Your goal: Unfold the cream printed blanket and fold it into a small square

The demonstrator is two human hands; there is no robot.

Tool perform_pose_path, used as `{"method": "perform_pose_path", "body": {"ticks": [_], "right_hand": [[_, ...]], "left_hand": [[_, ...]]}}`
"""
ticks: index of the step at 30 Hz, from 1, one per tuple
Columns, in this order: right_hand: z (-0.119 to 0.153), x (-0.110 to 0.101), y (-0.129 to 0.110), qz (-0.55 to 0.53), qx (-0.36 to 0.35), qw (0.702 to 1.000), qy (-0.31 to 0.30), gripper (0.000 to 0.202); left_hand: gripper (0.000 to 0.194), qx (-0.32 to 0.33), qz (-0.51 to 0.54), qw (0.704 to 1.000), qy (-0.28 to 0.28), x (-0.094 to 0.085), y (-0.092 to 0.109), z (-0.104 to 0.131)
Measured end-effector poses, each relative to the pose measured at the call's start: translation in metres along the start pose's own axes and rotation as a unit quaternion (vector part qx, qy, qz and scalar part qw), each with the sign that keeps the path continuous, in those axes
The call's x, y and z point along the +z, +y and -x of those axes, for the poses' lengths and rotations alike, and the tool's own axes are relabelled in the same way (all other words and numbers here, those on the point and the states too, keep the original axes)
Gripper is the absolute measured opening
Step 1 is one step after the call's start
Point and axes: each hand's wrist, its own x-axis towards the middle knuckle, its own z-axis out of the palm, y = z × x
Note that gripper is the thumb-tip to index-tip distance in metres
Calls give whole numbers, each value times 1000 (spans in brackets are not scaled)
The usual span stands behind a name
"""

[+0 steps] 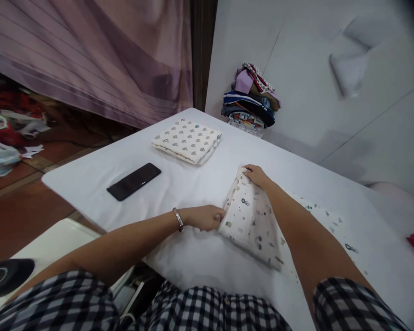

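Observation:
A white cloth [251, 220] with small grey and dark prints is lifted partly off the table, and its far end lies spread to the right under my right arm. My left hand [205, 217], with a silver bracelet at the wrist, is closed on the cloth's near left corner. At the upper corner my right hand [256, 175] pinches the same edge. Beyond them rests a folded cream cloth [187, 140] with a grey print, apart from both hands.
A black phone [134, 181] lies on the white table [100, 151], left of my hands. Behind the table's far edge stands a stack of folded clothes [250, 103] by the wall. Pink curtains [124, 55] hang at the upper left; plastic bags [2, 156] sit on the floor.

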Motion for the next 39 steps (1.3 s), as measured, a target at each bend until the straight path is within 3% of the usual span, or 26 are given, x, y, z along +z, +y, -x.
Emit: {"method": "perform_pose_path", "body": {"ticks": [4, 7, 11, 15, 19, 22, 25, 30, 36, 39], "right_hand": [[1, -1, -5, 5, -2, 1000, 2, 26], [2, -1, -6, -1, -4, 1000, 4, 27], [3, 1, -3, -30, 4, 999, 17, 29], [3, 3, 1, -46, 2, 999, 15, 28], [3, 6, 5, -45, 5, 998, 31, 29], [3, 10, 7, -28, 11, 999, 43, 31], [4, 12, 8, -23, 7, 999, 46, 31], [3, 12, 8, -29, 1, 999, 33, 29], [4, 9, 5, -23, 3, 999, 26, 28], [4, 8, 4, -27, 3, 999, 18, 29]], "left_hand": [[33, -11, 72, 992, -105, 2, 2, 2], [27, -21, 109, 987, -117, 3, -1, 7], [19, -17, 133, 988, -78, 7, -11, 17], [30, -14, 99, 995, 23, 19, -12, 22], [37, 4, -4, 990, 140, 34, -7, 21], [35, 34, -93, 977, 190, 42, -8, 23], [34, 60, -73, 976, 196, 46, -14, 23], [37, 53, 92, 978, 180, 46, -23, 20], [38, -37, -46, 980, 192, 39, -13, 25], [36, -60, -68, 977, 192, 37, -6, 28]]}}
